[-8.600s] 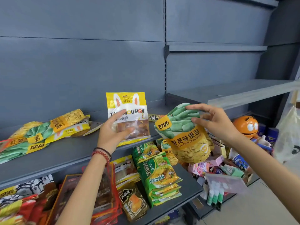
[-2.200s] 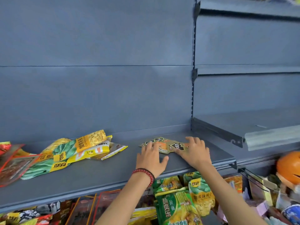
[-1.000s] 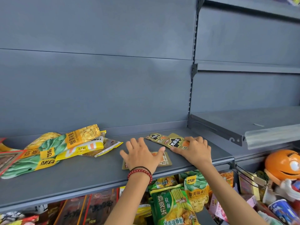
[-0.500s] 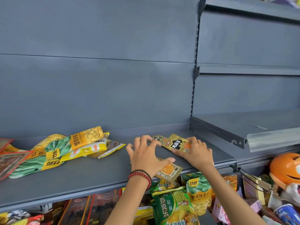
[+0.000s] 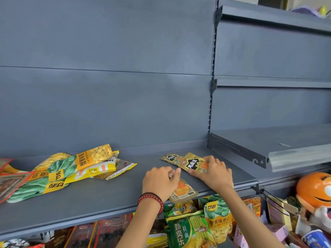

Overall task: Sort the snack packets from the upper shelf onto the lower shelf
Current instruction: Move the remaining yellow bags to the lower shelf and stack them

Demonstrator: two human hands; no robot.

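Note:
Small olive-gold snack packets lie on the grey upper shelf (image 5: 89, 203). My left hand (image 5: 159, 181) is closed on one gold packet (image 5: 184, 189) that hangs over the shelf's front edge. My right hand (image 5: 213, 172) rests flat on a second gold packet with a black label (image 5: 192, 163). A third gold packet (image 5: 170, 157) lies just behind it. A pile of green-and-yellow bean packets (image 5: 59, 172) sits at the shelf's left. On the lower shelf stand green noodle packets (image 5: 186, 231) and a bean packet (image 5: 217, 221).
Red-brown packets (image 5: 100, 233) fill the lower shelf on the left, and one red packet (image 5: 10, 183) lies at the upper shelf's far left. An orange round figure (image 5: 315, 190) and boxes sit at the lower right. A bare grey shelf (image 5: 268, 140) juts out on the right.
My left hand has curled its fingers over the gold packet and drawn it further over the shelf edge. My right hand stays on the black-labelled packet.

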